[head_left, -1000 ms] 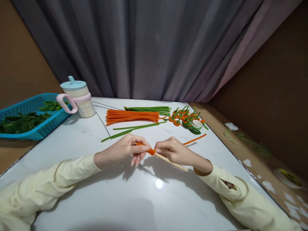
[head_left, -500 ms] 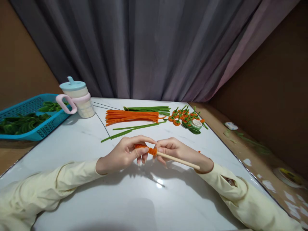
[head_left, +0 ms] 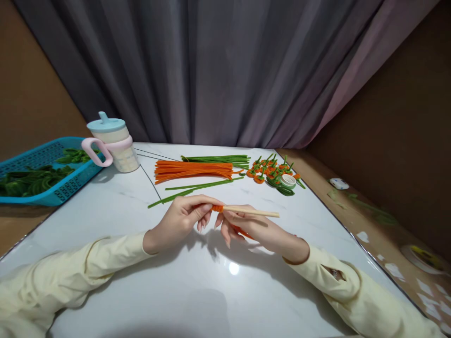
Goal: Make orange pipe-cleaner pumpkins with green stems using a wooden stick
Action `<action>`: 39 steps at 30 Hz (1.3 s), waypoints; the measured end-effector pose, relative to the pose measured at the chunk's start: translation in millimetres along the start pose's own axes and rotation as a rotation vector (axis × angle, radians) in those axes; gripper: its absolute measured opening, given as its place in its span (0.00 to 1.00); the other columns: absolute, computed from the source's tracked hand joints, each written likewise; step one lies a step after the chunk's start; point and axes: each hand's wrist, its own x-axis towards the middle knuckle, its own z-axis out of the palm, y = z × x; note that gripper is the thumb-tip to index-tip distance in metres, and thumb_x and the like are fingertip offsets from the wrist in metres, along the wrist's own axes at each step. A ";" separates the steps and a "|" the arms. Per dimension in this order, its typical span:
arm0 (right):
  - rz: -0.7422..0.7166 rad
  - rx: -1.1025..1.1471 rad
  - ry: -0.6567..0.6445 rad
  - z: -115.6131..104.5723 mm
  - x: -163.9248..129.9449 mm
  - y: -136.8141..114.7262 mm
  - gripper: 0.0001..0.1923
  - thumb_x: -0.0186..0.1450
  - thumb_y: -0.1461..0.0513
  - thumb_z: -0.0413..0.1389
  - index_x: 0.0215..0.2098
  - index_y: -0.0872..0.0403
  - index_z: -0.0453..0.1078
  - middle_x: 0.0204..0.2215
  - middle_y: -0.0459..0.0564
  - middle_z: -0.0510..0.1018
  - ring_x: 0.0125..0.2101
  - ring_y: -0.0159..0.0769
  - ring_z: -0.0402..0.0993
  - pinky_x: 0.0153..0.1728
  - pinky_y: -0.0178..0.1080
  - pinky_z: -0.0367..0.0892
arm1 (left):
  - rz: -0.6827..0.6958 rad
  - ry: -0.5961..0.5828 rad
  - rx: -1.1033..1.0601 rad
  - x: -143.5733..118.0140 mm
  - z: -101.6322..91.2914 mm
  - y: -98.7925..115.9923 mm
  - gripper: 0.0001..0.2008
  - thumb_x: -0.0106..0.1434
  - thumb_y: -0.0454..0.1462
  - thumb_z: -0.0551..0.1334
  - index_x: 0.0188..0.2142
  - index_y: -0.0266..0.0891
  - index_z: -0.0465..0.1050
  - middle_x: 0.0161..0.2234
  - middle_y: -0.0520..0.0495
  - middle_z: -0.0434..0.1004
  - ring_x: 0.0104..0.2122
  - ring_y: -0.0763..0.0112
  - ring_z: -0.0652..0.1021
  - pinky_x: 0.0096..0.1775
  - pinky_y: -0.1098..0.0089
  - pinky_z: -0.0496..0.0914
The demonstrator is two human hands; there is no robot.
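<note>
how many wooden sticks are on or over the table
1. The wooden stick is held over the white table, between the left hand and right hand, with orange pipe cleaner wrapped round its end.

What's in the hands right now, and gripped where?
Right hand holds a wooden stick near its left end; left hand pinches the orange pipe cleaner coil wound on that end.
</note>
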 end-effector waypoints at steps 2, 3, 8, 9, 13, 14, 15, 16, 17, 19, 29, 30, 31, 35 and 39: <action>0.060 -0.045 0.050 6.2 -0.2 0.8 0.19 0.69 0.50 0.45 0.37 0.57 0.65 0.23 0.45 0.72 0.17 0.25 0.55 0.20 0.32 0.52 | 0.010 0.054 0.066 1.2 0.0 -0.2 0.12 0.65 0.36 0.55 0.39 0.33 0.76 0.19 0.53 0.67 0.17 0.79 0.66 0.21 0.77 0.65; 0.078 -0.070 0.063 9.0 -0.6 1.6 0.20 0.69 0.49 0.44 0.37 0.57 0.64 0.24 0.45 0.72 0.17 0.24 0.54 0.20 0.32 0.52 | 0.022 0.078 0.112 1.6 -0.3 -1.0 0.12 0.65 0.35 0.55 0.39 0.33 0.76 0.19 0.53 0.67 0.17 0.79 0.66 0.21 0.77 0.64; 0.078 -0.261 0.045 15.6 -5.1 2.7 0.19 0.72 0.54 0.42 0.31 0.57 0.64 0.27 0.46 0.74 0.19 0.25 0.56 0.24 0.31 0.55 | 0.211 0.155 0.463 1.4 -3.9 -11.7 0.12 0.63 0.30 0.54 0.38 0.35 0.77 0.21 0.52 0.69 0.21 0.77 0.69 0.24 0.77 0.65; 0.088 -0.309 0.040 15.7 -5.8 1.9 0.19 0.72 0.56 0.42 0.29 0.57 0.64 0.26 0.46 0.74 0.20 0.25 0.57 0.25 0.31 0.55 | 0.266 0.149 0.525 1.0 -4.4 -14.5 0.13 0.62 0.29 0.53 0.38 0.35 0.77 0.22 0.51 0.71 0.21 0.77 0.70 0.25 0.77 0.65; 0.083 -0.526 0.030 14.3 -5.8 -1.8 0.19 0.71 0.63 0.41 0.22 0.56 0.61 0.20 0.47 0.72 0.25 0.29 0.65 0.31 0.32 0.58 | 0.411 0.079 0.675 -1.2 -4.4 -23.4 0.19 0.56 0.24 0.49 0.37 0.34 0.76 0.24 0.50 0.73 0.22 0.76 0.70 0.26 0.77 0.66; 0.063 -0.608 0.034 13.5 -5.8 -2.6 0.18 0.69 0.65 0.43 0.22 0.56 0.61 0.20 0.47 0.72 0.25 0.30 0.66 0.31 0.32 0.58 | 0.430 0.058 0.697 -1.7 -4.0 -24.5 0.20 0.54 0.23 0.48 0.37 0.34 0.76 0.24 0.50 0.73 0.22 0.76 0.70 0.26 0.77 0.65; 0.042 -0.703 0.041 12.5 -6.1 -3.4 0.16 0.67 0.67 0.44 0.22 0.56 0.61 0.20 0.47 0.72 0.25 0.31 0.66 0.30 0.32 0.57 | 0.447 0.036 0.714 -2.2 -3.4 -25.2 0.21 0.52 0.23 0.48 0.37 0.34 0.75 0.24 0.50 0.74 0.22 0.76 0.70 0.25 0.76 0.65; 0.028 -0.811 0.050 11.1 -6.8 -4.2 0.12 0.64 0.70 0.46 0.23 0.56 0.62 0.20 0.46 0.71 0.24 0.30 0.65 0.28 0.31 0.55 | 0.460 0.007 0.727 -2.6 -2.9 -25.3 0.21 0.51 0.22 0.48 0.37 0.34 0.75 0.24 0.49 0.74 0.22 0.75 0.71 0.25 0.76 0.66; 0.025 -0.930 0.059 9.4 -7.8 -5.1 0.10 0.61 0.73 0.47 0.26 0.56 0.64 0.21 0.46 0.71 0.23 0.30 0.63 0.26 0.31 0.52 | 0.467 -0.025 0.736 -2.9 -2.3 -24.8 0.21 0.51 0.23 0.48 0.37 0.34 0.75 0.24 0.49 0.74 0.22 0.75 0.71 0.25 0.76 0.66; 0.016 -1.167 0.072 5.0 -10.2 -7.3 0.12 0.54 0.75 0.48 0.31 0.57 0.66 0.22 0.46 0.72 0.20 0.29 0.60 0.23 0.32 0.46 | 0.454 -0.103 0.730 -2.7 -1.5 -22.1 0.21 0.51 0.23 0.48 0.37 0.34 0.75 0.25 0.48 0.76 0.22 0.74 0.72 0.26 0.75 0.66; -0.118 -0.911 -0.031 -26.0 -1.0 -11.5 0.10 0.63 0.67 0.46 0.28 0.56 0.68 0.17 0.41 0.64 0.19 0.26 0.54 0.24 0.30 0.49 | -0.212 -0.240 0.110 5.0 -3.9 -3.2 0.11 0.62 0.36 0.55 0.33 0.33 0.75 0.15 0.56 0.63 0.13 0.81 0.64 0.18 0.79 0.60; -0.116 -0.822 -0.037 -27.7 0.3 -10.6 0.11 0.64 0.65 0.46 0.26 0.56 0.67 0.16 0.40 0.62 0.19 0.26 0.53 0.23 0.30 0.51 | -0.256 -0.222 0.026 5.6 -3.9 -4.7 0.11 0.61 0.38 0.56 0.34 0.33 0.75 0.16 0.56 0.64 0.13 0.81 0.65 0.17 0.79 0.60; -0.117 -0.744 -0.040 -28.6 1.3 -9.6 0.11 0.64 0.64 0.46 0.26 0.57 0.66 0.16 0.40 0.62 0.19 0.26 0.54 0.24 0.30 0.52 | -0.283 -0.197 -0.046 6.0 -3.7 -6.5 0.11 0.61 0.39 0.57 0.34 0.32 0.74 0.16 0.56 0.65 0.13 0.81 0.65 0.17 0.79 0.60; -0.106 -0.535 0.058 -21.1 2.5 -1.9 0.10 0.64 0.64 0.48 0.25 0.57 0.66 0.22 0.44 0.70 0.23 0.28 0.62 0.27 0.31 0.57 | -0.287 -0.083 -0.177 6.3 -0.7 -12.7 0.11 0.62 0.39 0.57 0.39 0.33 0.72 0.17 0.55 0.67 0.14 0.81 0.66 0.18 0.79 0.61; 0.005 -0.282 0.111 -3.5 3.6 9.6 0.17 0.66 0.63 0.46 0.21 0.56 0.65 0.18 0.45 0.69 0.20 0.27 0.59 0.23 0.31 0.55 | -0.080 -0.066 -0.002 1.8 1.5 -17.3 0.14 0.64 0.34 0.53 0.47 0.35 0.71 0.20 0.53 0.69 0.18 0.78 0.69 0.22 0.77 0.66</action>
